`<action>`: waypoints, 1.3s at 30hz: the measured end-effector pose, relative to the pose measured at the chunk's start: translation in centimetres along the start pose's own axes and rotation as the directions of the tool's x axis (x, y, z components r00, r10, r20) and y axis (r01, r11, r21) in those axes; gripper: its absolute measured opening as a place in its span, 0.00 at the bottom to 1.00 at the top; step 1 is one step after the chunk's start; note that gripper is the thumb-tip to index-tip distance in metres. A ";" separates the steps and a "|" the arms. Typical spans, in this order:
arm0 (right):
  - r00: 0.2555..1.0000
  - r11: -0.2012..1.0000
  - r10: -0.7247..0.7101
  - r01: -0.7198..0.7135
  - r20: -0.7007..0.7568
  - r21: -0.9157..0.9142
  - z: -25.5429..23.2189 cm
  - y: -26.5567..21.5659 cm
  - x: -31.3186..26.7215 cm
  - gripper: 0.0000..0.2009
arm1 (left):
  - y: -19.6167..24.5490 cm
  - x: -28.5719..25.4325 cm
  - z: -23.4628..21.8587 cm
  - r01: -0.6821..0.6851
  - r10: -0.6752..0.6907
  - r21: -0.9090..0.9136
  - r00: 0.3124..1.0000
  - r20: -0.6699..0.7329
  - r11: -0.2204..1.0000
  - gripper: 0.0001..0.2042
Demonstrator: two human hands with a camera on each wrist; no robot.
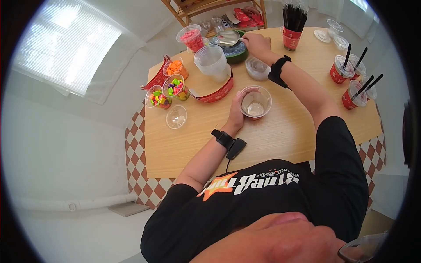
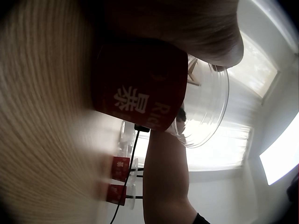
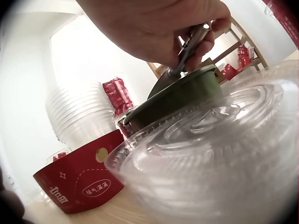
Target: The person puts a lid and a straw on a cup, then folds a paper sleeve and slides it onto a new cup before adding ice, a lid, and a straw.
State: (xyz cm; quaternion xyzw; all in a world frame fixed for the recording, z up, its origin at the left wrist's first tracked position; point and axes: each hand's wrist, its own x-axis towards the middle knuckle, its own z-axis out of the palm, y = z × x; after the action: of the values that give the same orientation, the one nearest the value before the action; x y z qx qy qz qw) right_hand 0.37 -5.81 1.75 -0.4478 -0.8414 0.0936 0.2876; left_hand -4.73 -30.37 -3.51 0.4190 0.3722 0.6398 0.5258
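Observation:
Near the table's middle, my left hand (image 1: pixel 237 113) grips a clear plastic cup (image 1: pixel 256 103) with its fingers round the side. In the left wrist view the cup wears a red printed sleeve (image 2: pixel 135 88) and stands close to the wood. My right hand (image 1: pixel 258 45) reaches to the far side and holds a metal scoop (image 1: pixel 228 38) by its handle (image 3: pixel 189 49). The scoop's head lies over a green bowl (image 1: pixel 238 58) with pale, glassy-looking contents. Below the right wrist sits a stack of clear lids (image 1: pixel 257 69), large in the right wrist view.
Left of the bowl are stacked clear cups (image 1: pixel 211 61) and red sleeves (image 1: pixel 215 94). Cups of orange pieces (image 1: pixel 175 68), colourful pieces (image 1: pixel 176 87) and pink pieces (image 1: pixel 191 37) stand at left, near a clear dome lid (image 1: pixel 176 117). Black straws (image 1: pixel 294 18) and lidded cups (image 1: pixel 354 95) are at right.

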 end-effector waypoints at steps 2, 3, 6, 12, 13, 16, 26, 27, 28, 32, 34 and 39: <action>1.000 0.999 0.020 -0.021 0.013 0.032 -0.5 0.6 -0.3 0.13 | 0.1 -0.1 0.1 -0.001 0.001 0.004 1.000 -0.002 1.000 0.28; 1.000 0.998 0.018 -0.019 0.004 0.060 -0.8 1.0 -0.6 0.13 | 0.1 -0.1 0.1 0.000 0.000 0.009 1.000 -0.003 1.000 0.28; 1.000 0.996 0.019 -0.017 -0.021 0.086 -2.0 1.9 -1.8 0.13 | 0.1 0.0 0.0 0.030 -0.030 -0.031 1.000 0.010 0.999 0.28; 0.990 0.970 -0.117 0.132 -0.085 0.204 -4.3 5.2 -3.9 0.14 | 0.0 -0.1 -0.1 0.045 -0.044 -0.061 0.999 0.014 0.997 0.27; 0.981 0.968 -0.154 0.174 -0.118 0.180 -5.4 5.4 -4.8 0.14 | -0.1 -0.1 -0.2 0.039 -0.039 -0.073 0.999 -0.002 0.997 0.27; 0.982 0.936 -0.182 0.186 -0.039 0.298 -9.3 6.1 -7.5 0.13 | -0.6 0.0 -0.6 0.051 -0.056 -0.105 0.998 -0.040 0.993 0.27; 0.902 0.899 -0.411 0.377 0.133 0.221 -19.0 2.9 -15.6 0.10 | -1.8 0.6 -1.6 0.033 -0.033 -0.001 0.999 0.002 0.999 0.28; 0.904 0.901 -0.410 0.382 0.120 0.203 -19.0 2.8 -15.7 0.10 | -1.8 0.6 -1.6 0.033 -0.033 -0.012 0.999 -0.003 0.999 0.28; 0.906 0.903 -0.411 0.388 0.104 0.186 -18.9 2.7 -15.8 0.11 | -1.8 0.6 -1.5 0.017 -0.018 -0.008 1.000 -0.003 1.000 0.27; 0.951 0.922 -0.304 0.279 0.057 0.267 -16.6 3.9 -13.7 0.12 | -1.4 0.8 -1.1 -0.126 0.126 0.015 0.992 0.002 0.992 0.24; 0.990 0.925 -0.096 0.051 0.101 0.377 -14.6 5.2 -11.5 0.12 | -1.2 0.7 -1.0 -0.131 0.131 0.007 0.991 -0.005 0.991 0.24; 0.988 0.888 -0.131 0.079 0.084 0.453 -8.7 6.3 -4.1 0.14 | -1.2 0.7 -1.0 -0.079 0.080 -0.070 0.997 0.000 0.994 0.23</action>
State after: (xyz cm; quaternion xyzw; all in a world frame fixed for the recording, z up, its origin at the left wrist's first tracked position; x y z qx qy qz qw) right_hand 11.49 -6.30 4.55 -0.3174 -0.8350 0.2942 0.3398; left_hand -5.29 -29.55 -4.92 0.4158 0.3318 0.6722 0.5149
